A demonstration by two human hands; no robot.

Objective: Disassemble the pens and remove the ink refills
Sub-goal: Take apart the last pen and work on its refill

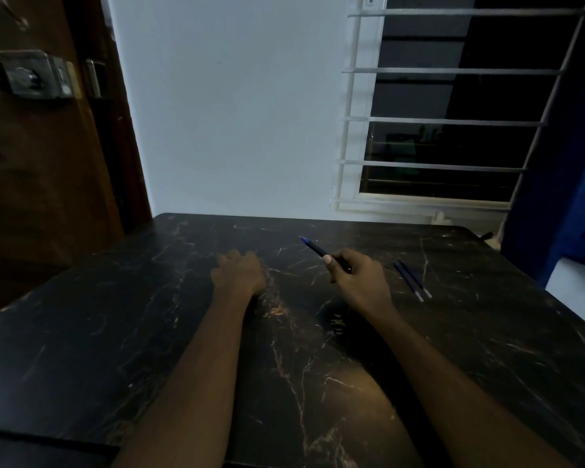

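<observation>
My right hand (358, 275) grips a dark blue pen (314, 248) above the black marbled table (149, 332). The pen's blue tip points up and to the left, away from me. My left hand (238, 271) rests palm down on the table left of the pen, fingers curled under; whether it holds anything is hidden. Two thin blue ink refills (412, 280) lie side by side on the table to the right of my right hand, their white ends toward me.
The table's far edge meets a white wall. A barred window (446, 123) stands at the back right, a brown door with a lock (31, 76) at the left, and a blue curtain (571, 197) at the far right.
</observation>
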